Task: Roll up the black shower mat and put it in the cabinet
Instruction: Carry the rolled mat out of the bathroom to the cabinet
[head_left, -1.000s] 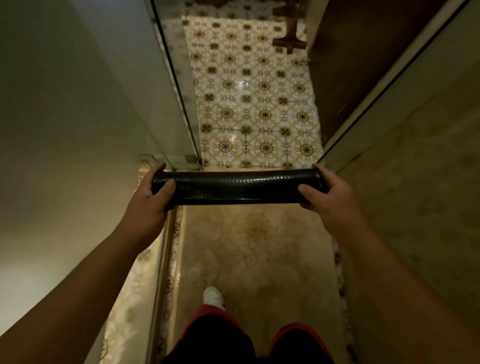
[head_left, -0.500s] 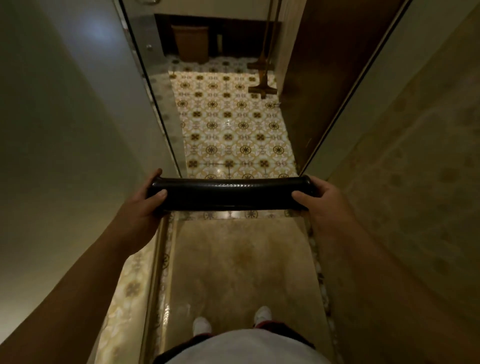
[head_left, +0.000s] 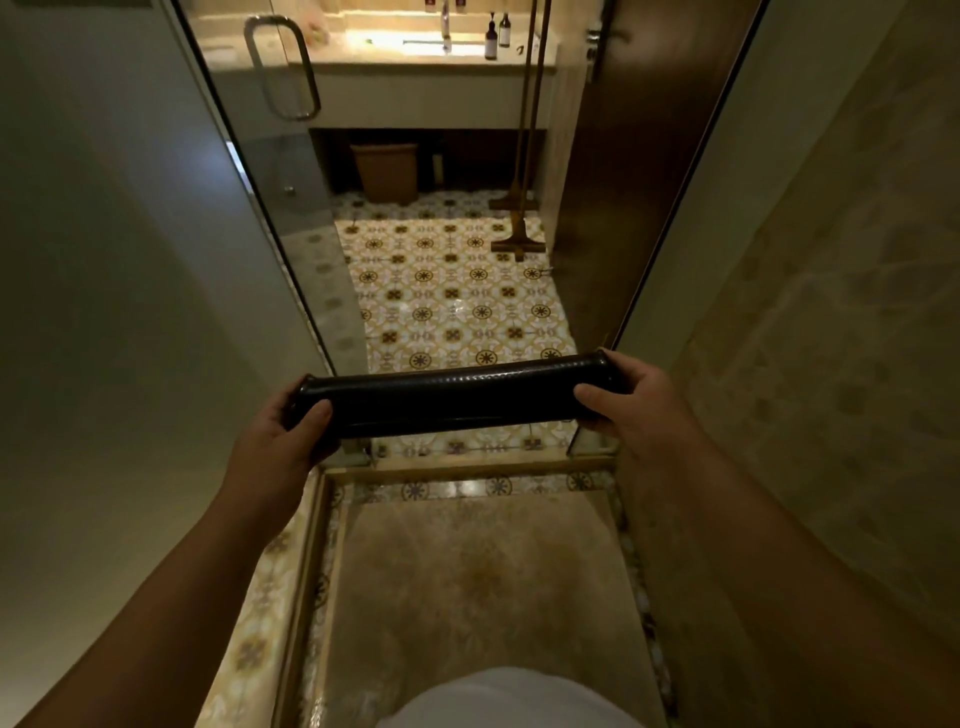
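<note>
Head view: we hold the black shower mat (head_left: 452, 400), already rolled, level above the shower sill, left hand (head_left: 283, 434) and right hand (head_left: 631, 402) each clenched around an end. Storing remains; the cabinet is possibly the dim recess (head_left: 467, 156) far ahead.

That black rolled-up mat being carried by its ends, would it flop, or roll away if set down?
The rolled mat spans straight between left hand and right hand without sagging, so probably fairly stiff. Its round shape would likely roll on the floor tiles. Released, it may unroll.
</note>
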